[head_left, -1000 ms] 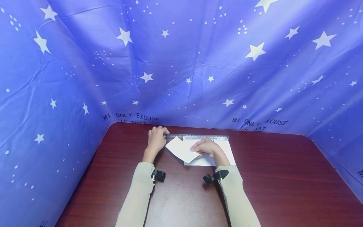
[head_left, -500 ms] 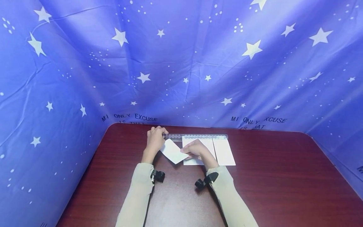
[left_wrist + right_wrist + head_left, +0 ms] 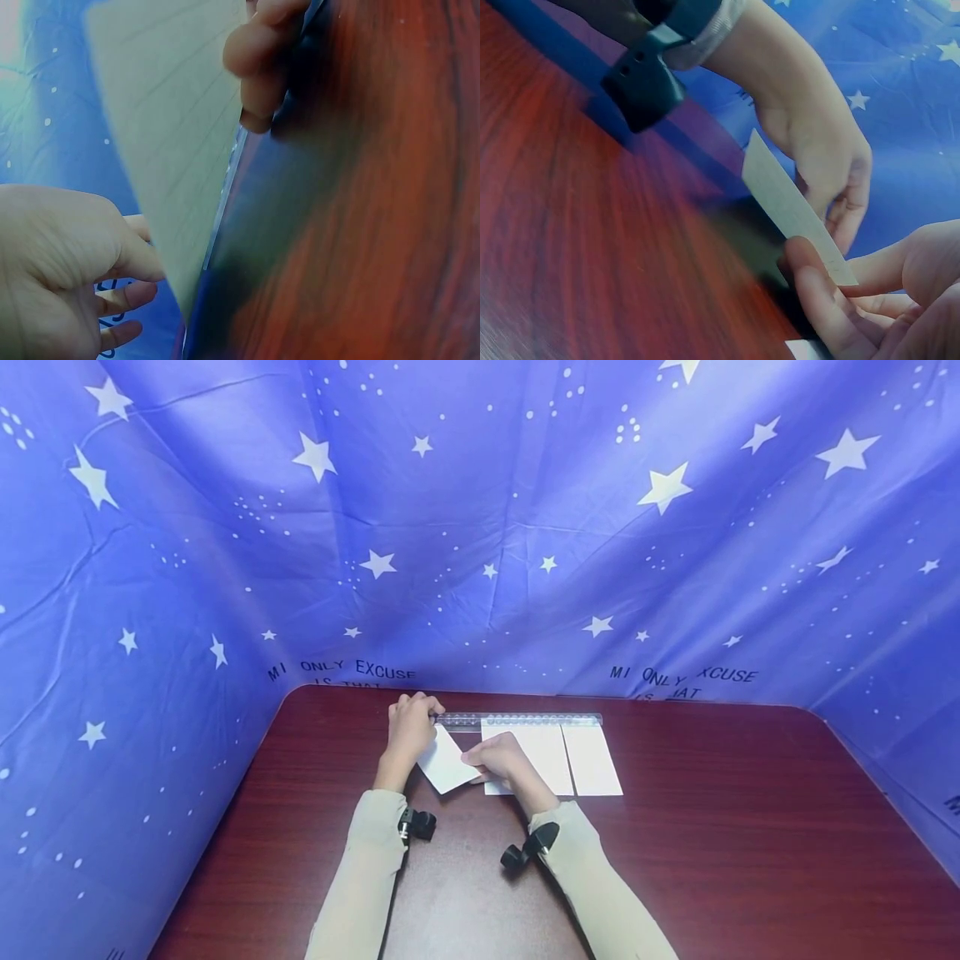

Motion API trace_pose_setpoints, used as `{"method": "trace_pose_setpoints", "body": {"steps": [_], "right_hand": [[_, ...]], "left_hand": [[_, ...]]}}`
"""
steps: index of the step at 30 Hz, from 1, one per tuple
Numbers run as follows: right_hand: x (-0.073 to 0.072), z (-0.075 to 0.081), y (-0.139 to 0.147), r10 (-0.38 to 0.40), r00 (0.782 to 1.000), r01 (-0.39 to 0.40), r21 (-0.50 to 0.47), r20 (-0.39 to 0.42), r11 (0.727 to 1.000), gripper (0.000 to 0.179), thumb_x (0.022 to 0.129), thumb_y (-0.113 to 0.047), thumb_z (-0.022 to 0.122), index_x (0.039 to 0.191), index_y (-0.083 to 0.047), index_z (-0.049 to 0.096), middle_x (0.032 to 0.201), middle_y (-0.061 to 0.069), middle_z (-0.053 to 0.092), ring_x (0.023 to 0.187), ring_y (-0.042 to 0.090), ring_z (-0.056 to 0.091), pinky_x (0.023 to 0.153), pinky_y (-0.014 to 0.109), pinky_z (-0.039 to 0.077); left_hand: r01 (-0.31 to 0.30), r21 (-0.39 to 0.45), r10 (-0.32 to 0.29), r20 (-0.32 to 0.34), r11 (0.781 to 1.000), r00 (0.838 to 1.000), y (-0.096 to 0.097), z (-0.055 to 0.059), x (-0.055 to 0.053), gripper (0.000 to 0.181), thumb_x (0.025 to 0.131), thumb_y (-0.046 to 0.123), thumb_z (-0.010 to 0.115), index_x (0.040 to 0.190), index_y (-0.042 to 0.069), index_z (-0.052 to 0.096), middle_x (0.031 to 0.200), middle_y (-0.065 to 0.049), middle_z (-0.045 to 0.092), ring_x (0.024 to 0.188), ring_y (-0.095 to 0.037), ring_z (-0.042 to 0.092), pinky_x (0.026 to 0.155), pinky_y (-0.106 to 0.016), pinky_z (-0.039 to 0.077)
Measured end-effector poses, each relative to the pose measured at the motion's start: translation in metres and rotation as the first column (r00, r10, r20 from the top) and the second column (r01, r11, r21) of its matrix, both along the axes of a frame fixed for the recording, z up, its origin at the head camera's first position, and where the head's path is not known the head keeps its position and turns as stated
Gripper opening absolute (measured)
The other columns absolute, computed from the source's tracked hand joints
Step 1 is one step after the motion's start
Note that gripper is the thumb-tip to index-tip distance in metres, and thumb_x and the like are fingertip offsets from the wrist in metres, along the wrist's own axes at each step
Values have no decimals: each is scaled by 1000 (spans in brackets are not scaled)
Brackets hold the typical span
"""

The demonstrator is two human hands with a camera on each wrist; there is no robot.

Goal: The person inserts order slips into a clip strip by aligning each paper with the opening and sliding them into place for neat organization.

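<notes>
A white paper card (image 3: 447, 762) is tilted above the table, pinched at its right corner between the thumb and fingers of my right hand (image 3: 500, 762). Faint lines cross the card (image 3: 165, 97) in the left wrist view; the right wrist view catches the card (image 3: 791, 199) nearly edge-on. My left hand (image 3: 411, 724) holds the left end of a clear plastic strip (image 3: 517, 721) with curled fingers, partly hidden by the hand itself. Two more white cards (image 3: 594, 762) lie side by side below the strip, the left one (image 3: 543, 752) partly behind my right hand.
A dark red wood-grain table (image 3: 720, 827) spreads out under everything. Blue star-printed cloth (image 3: 465, 527) stands behind its far edge and along the sides. Black camera mounts (image 3: 525, 852) sit on both wrists.
My right hand has carried the card to the left, toward my left hand, uncovering the two cards on the table. The left hand stays at the strip's end.
</notes>
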State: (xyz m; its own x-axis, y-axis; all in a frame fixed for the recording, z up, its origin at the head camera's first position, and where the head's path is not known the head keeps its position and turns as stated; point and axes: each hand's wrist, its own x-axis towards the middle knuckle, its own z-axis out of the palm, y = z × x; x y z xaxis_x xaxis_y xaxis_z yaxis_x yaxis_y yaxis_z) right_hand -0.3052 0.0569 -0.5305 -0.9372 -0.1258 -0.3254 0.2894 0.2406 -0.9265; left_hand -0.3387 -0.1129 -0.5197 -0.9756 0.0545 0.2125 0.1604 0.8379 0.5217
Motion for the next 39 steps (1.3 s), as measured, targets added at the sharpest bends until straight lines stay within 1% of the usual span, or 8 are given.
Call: {"method": "trace_pose_setpoints", "body": {"steps": [5,13,20,24,27,29,33,39], "right_hand": [[5,-1,-9,-40,999,39,-50,-24,998,14,85,2,71,89,15,72,51,-4,46,45,4,47,56,27,60],[12,-4,-21,-109,994,103,-147,-33,984,14,86,5,68,91,18,71,52,-3,49,46,3,47,59,31,61],[16,-4,-28,-171,985,164,-177,-23,970,13,85,6,68,90,18,70,52,-2,52,44,3,50,57,31,61],[16,-3,-29,-156,988,152,-153,-14,976,14,84,4,70,90,16,71,53,-2,54,45,3,53,53,25,58],[12,-2,-27,-133,991,135,-111,21,985,14,83,1,72,89,13,73,53,-2,55,46,4,54,49,20,55],[9,-2,-25,-117,992,121,-87,48,989,15,83,-1,74,90,12,73,54,-2,57,47,4,56,49,19,54],[3,-2,-24,-93,992,100,-78,86,992,17,83,-1,75,93,11,72,56,-1,59,47,5,57,50,20,55],[5,-3,-25,-136,986,148,-122,100,981,12,83,2,73,91,12,72,54,-1,60,46,5,58,49,20,55]], "left_hand": [[-4,-4,4,2,1000,1000,0,0,0,27,86,-8,63,102,9,77,109,-9,71,106,-32,55,101,-50,37],[-3,-7,3,-3,1000,1000,0,-2,-1,28,84,-9,63,101,10,77,109,-9,71,104,-32,56,101,-50,37],[5,-13,-5,-7,1000,1000,-1,-1,-1,31,83,-9,60,101,10,77,107,-10,71,103,-34,56,101,-51,37],[4,-8,-4,-2,1000,1000,0,-1,-2,30,85,-9,59,101,9,77,108,-10,71,104,-34,56,102,-52,36],[4,-4,-4,5,1000,1000,-1,-1,-2,29,85,-9,60,101,9,77,108,-11,70,105,-34,56,103,-52,36],[7,-6,-7,7,1000,1000,-1,-1,-1,28,86,-8,60,101,9,77,108,-11,70,105,-34,56,103,-52,36],[9,-6,-9,5,1000,1000,-1,0,-1,27,88,-6,59,101,9,77,109,-10,71,105,-34,56,103,-52,36],[4,-3,-4,6,1000,1000,0,1,0,28,87,-8,59,101,9,77,108,-11,70,105,-34,56,103,-51,36]]}}
